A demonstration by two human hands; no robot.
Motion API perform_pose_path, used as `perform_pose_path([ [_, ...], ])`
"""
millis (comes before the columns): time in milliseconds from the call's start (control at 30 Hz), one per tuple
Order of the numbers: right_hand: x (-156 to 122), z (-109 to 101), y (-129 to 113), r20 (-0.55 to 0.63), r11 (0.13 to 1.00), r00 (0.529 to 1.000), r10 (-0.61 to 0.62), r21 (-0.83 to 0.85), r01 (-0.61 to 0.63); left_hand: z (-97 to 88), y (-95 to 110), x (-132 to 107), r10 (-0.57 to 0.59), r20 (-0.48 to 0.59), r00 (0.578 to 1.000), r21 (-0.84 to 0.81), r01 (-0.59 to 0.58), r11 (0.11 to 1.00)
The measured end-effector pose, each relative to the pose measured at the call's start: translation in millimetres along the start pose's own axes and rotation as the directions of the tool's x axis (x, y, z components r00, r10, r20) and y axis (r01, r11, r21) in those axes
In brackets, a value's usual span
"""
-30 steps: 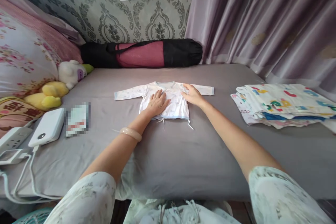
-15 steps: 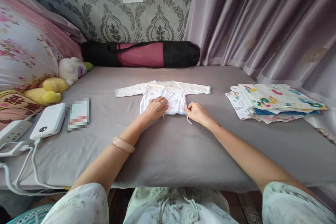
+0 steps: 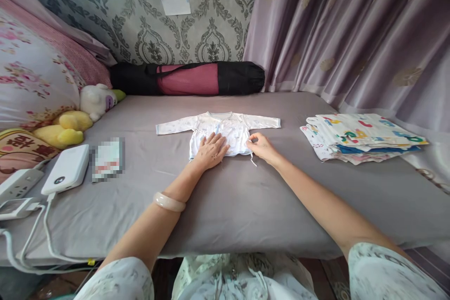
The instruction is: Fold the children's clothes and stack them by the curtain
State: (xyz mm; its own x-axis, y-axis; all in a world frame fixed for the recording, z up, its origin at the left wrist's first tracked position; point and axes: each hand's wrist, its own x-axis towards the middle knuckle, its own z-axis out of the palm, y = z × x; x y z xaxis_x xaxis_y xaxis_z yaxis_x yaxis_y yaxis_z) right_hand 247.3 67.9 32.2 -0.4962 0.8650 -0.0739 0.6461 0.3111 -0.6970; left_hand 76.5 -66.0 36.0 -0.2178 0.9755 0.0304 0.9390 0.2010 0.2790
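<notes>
A small white baby shirt (image 3: pixel 232 129) with a faint blue print and pale blue edging lies flat, both sleeves stretched out to the sides. My left hand (image 3: pixel 211 150) rests palm down on its lower front, fingers spread. At the shirt's right side edge, my right hand (image 3: pixel 262 146) pinches the fabric between thumb and fingertips. A thin white tie string hangs below that pinch, onto the sheet. The part of the shirt under my left palm is hidden.
Folded printed cloths (image 3: pixel 365 133) are stacked at the right. A black and red rolled bag (image 3: pixel 188 78) lies along the wall. At the left are plush toys (image 3: pixel 70 126), a white power bank (image 3: pixel 66 168), a power strip (image 3: pixel 19 183) and cables on the grey sheet (image 3: pixel 281 206).
My left hand has slid slightly right across the shirt and its fingers have spread more. My right hand stays at the shirt's right edge. The view has tilted up a little.
</notes>
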Motion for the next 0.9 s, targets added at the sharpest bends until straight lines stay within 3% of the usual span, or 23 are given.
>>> perform_pose_path([
  [100,-4.3,-6.3,-0.2,0.044,0.976,0.99,-0.136,-0.165,0.142,-0.9,-0.5,-1.4,-0.009,0.036,0.999,0.016,0.009,1.0],
  [200,-14.2,-14.5,-2.6,0.06,0.873,0.977,-0.202,-0.441,0.208,-1.6,-2.1,-1.5,-0.017,0.074,0.997,0.017,0.015,1.0],
  [300,-24.6,-16.7,-5.7,0.099,0.779,0.971,-0.218,-0.582,0.234,-2.4,-2.8,-1.1,-0.031,0.094,0.995,0.017,0.03,0.999],
  [433,-28.2,-17.3,-7.2,0.127,0.76,0.965,-0.229,-0.597,0.259,-2.5,-2.7,-1.9,-0.029,0.083,0.996,0.009,0.028,1.0],
  [633,3.6,-34.3,-2.8,0.232,0.888,0.958,-0.169,-0.386,0.25,-1.3,5.2,-2.6,0.048,-0.03,0.998,0.062,-0.046,0.997],
  [700,19.3,-39.0,-2.9,0.177,0.885,0.966,-0.19,-0.396,0.247,-1.9,13.1,0.5,0.128,-0.049,0.991,0.076,-0.124,0.989],
  [800,40.7,-40.3,-4.4,0.001,0.842,0.973,-0.231,-0.501,0.201,-2.5,29.2,11.2,0.227,-0.029,0.973,0.06,-0.225,0.973],
  [900,55.3,-36.1,-4.8,0.005,0.775,0.955,-0.295,-0.583,0.243,1.1,45.4,28.0,0.26,-0.028,0.965,0.041,-0.259,0.965],
])
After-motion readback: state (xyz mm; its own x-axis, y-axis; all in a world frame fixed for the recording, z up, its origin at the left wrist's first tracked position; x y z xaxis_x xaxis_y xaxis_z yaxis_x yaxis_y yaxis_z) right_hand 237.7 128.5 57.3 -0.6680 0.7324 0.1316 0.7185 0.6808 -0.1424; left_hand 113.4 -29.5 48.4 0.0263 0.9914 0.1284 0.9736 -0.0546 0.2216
